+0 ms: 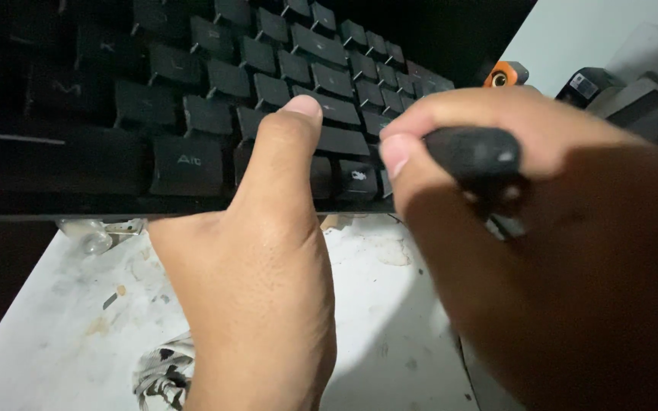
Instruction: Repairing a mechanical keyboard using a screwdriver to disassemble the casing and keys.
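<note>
Left hand (257,281) grips keyboard (215,99) front edge, thumb on keys. Right hand (542,236) closed round black tool (472,154), tip aimed left at bottom row, just beside thumb.

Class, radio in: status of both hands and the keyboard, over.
Left hand grips black keyboard edge, thumb on keys. Right hand holds a black-handled tool at the keys. Nothing in between.
</note>
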